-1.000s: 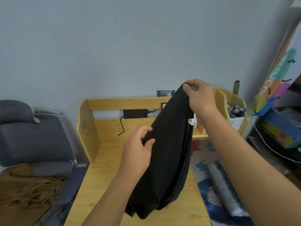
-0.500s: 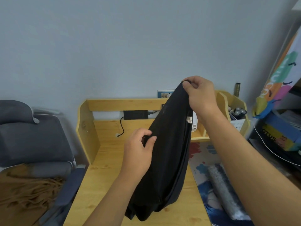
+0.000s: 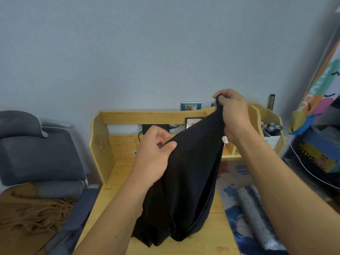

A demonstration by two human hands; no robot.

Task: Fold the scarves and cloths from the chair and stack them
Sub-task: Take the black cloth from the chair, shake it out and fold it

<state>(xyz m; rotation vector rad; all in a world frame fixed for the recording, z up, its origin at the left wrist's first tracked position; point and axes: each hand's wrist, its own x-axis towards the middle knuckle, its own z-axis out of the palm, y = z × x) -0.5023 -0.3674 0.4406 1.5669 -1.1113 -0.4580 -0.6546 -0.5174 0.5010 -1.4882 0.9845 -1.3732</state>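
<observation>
Since a second ago, both hands have spread slightly apart along the black cloth [image 3: 191, 177]. On the chair [image 3: 36, 155] at left lies a brown scarf [image 3: 33, 214]. Left hand [image 3: 154, 155] seems to pinch the cloth's edge, though blurred; right hand [image 3: 233, 111] grips its raised corner. Its bottom rests on the wooden desk [image 3: 117, 181].

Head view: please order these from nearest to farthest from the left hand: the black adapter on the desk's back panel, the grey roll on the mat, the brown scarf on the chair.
From the left hand:
1. Black adapter, just behind the hand, on the back panel.
2. Grey roll, lower right, on the mat.
3. Brown scarf, far left, on the chair seat.
</observation>
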